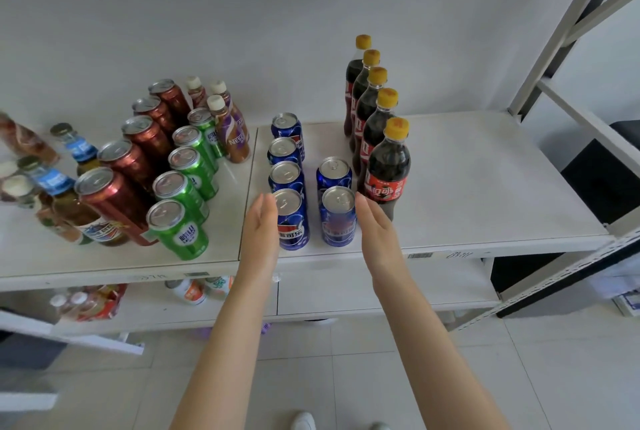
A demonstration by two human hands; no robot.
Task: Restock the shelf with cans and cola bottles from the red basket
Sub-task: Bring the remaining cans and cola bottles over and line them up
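At shelf front | flanked blue cans with left hand and right hand, both flat, released, grasping nothing | cola bottles just beside | step: squaring rows, likely | next: fetch from red basket, unseen

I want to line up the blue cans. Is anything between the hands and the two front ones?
Nothing visible. The left hand lies flat against the front-left can, and the right hand is beside the front-right can.
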